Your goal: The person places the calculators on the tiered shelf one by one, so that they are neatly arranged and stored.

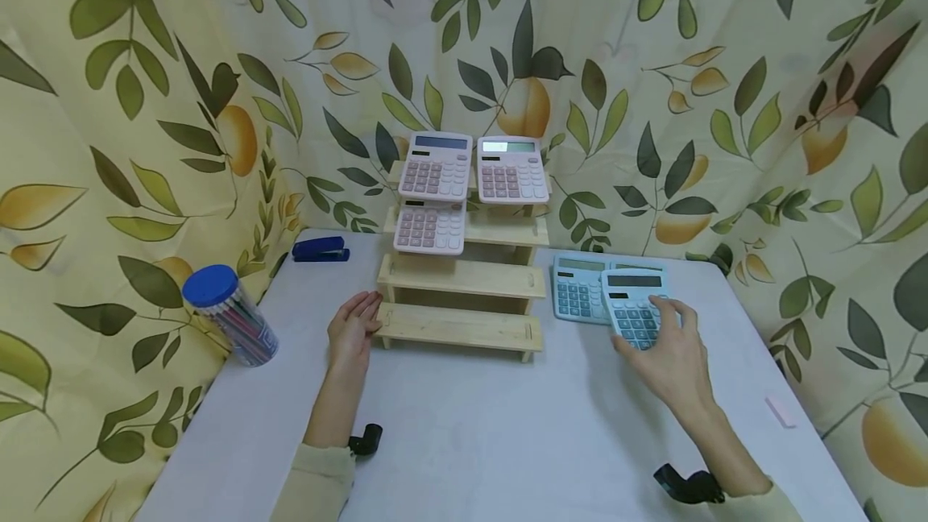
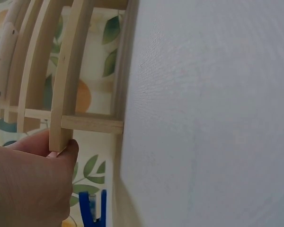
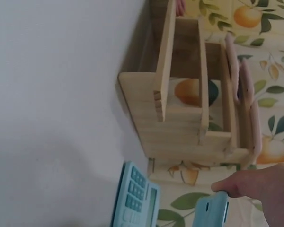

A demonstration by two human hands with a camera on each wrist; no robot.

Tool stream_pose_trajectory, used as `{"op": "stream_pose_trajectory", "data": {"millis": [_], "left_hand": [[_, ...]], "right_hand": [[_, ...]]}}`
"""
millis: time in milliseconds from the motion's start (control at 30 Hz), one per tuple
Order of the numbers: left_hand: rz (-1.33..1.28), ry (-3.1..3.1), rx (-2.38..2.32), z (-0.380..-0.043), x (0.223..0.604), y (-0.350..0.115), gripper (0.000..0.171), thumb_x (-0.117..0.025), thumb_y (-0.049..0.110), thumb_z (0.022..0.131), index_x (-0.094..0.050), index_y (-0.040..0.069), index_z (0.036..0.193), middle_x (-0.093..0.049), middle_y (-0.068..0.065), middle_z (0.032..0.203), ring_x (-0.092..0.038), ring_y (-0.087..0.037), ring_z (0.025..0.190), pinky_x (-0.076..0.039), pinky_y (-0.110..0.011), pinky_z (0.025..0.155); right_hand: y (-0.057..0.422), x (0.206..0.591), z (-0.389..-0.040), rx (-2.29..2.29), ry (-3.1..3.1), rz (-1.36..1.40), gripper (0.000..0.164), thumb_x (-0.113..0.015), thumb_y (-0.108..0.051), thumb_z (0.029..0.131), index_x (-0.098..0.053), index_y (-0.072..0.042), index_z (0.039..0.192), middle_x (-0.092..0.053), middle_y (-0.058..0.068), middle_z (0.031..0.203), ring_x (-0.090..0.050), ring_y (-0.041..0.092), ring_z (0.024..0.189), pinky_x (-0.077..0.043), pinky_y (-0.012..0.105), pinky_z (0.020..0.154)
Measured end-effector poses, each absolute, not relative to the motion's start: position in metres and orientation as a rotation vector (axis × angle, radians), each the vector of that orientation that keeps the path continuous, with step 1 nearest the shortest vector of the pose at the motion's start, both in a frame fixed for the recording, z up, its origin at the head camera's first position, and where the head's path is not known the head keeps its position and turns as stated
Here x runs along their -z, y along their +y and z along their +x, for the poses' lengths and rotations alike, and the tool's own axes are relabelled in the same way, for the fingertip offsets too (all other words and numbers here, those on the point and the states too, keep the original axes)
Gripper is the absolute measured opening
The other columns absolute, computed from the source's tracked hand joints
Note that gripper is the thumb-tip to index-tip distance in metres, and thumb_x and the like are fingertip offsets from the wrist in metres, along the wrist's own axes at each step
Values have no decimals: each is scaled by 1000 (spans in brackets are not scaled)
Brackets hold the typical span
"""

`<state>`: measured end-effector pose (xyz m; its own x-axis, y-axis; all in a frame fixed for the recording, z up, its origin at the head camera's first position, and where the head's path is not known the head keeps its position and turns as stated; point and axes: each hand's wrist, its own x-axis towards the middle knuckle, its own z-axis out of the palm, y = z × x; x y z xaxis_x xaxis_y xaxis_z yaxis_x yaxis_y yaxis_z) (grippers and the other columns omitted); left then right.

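My right hand [image 1: 670, 357] grips a light blue calculator [image 1: 627, 314] by its sides, thumb on one edge and fingers on the other. Its edge shows under the thumb in the right wrist view. Behind and partly hidden by it, two more blue calculators [image 1: 573, 290] lie on the table. With thumb and fingers, my left hand [image 1: 353, 333] holds the left end of the lowest step of a tiered wooden rack [image 1: 460, 325]. Two pink calculators [image 1: 435, 167] stand on the rack's top tier, side by side. Below the left one leans a third pink calculator [image 1: 429, 229].
A clear jar of pens with a blue lid [image 1: 230, 316] stands at the table's left side. Near the back left lies a blue stapler [image 1: 320, 250]. A small pink block [image 1: 780, 412] lies by the right edge. Leaf-patterned curtains [image 1: 609, 14] surround the white table [image 1: 464, 433].
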<state>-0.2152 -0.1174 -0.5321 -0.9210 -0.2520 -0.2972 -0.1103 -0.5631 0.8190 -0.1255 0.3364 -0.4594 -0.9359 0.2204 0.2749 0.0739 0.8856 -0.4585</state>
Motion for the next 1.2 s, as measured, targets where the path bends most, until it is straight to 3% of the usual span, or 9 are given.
{"op": "stream_pose_trajectory", "data": {"millis": [300, 667, 1200], "left_hand": [[540, -1404, 2639, -212, 533, -116, 76, -38, -34, 79, -37, -11, 152, -50, -28, 151, -49, -33, 143, -45, -32, 114], [542, -1436, 2633, -211, 531, -117, 76, -39, -33, 81, -38, -10, 153, -50, -27, 153, -48, -32, 144, -45, -32, 114], [547, -1448, 2638, -213, 531, -117, 75, -39, -33, 81, -38, -9, 153, -50, -26, 152, -49, -30, 144, -45, -33, 115]], "right_hand": [[332, 451, -125, -639, -2693, -151, 87, -82, -33, 84, -43, 8, 149, -33, 36, 150, -61, 56, 96, -57, 66, 75], [324, 437, -124, -656, -2681, -117, 84, -82, -35, 85, -46, 7, 149, -33, 34, 152, -63, 54, 92, -56, 61, 74], [311, 420, -129, -641, -2669, -94, 85, -83, -33, 85, -44, 3, 152, -35, 34, 152, -61, 56, 98, -56, 67, 81]]}}
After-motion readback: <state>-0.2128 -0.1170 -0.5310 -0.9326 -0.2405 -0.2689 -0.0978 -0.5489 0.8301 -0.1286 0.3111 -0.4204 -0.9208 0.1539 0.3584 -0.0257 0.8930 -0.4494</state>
